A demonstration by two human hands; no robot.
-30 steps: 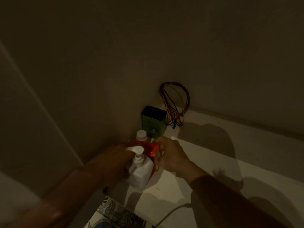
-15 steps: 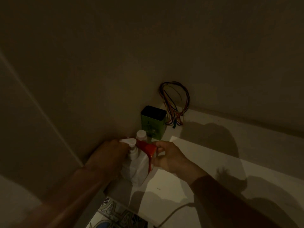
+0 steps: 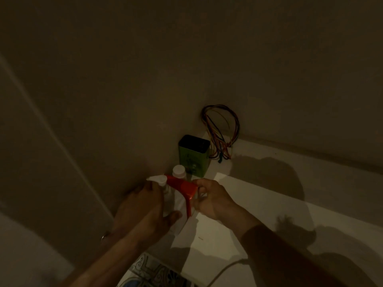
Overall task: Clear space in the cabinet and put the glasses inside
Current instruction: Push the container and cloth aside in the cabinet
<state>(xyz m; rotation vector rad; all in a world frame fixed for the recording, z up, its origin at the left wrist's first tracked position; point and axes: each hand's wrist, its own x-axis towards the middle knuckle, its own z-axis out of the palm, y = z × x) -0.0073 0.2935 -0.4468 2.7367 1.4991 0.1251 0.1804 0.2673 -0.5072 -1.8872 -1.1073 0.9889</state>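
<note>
Clearing stage, by the look of it: no glasses anywhere in view, so their whereabouts cannot be told. Deep in the dim cabinet corner, with the green tin (image 3: 193, 155) as landmark. Just in front of the tin, a small white-capped bottle (image 3: 179, 171); in front of that, a white pump bottle (image 3: 173, 200), with a red carton (image 3: 185, 188) touching its right side. Left hand (image 3: 143, 208), its grip wrapped round the pump bottle from the wall side, thumb across the front; probably held so to slide it tight into the corner. Right hand (image 3: 210, 196), grip narrow, pinching the carton's near upper corner, likely to move both items as a pair. Right of the tin, a loop of coloured wires (image 3: 220, 131) against the back wall. Shelf (image 3: 259, 206) smooth, pale, matte; tin boxy with rounded edges and a dark lid; carton glossy and sharp-edged; bottle smooth plastic.
</note>
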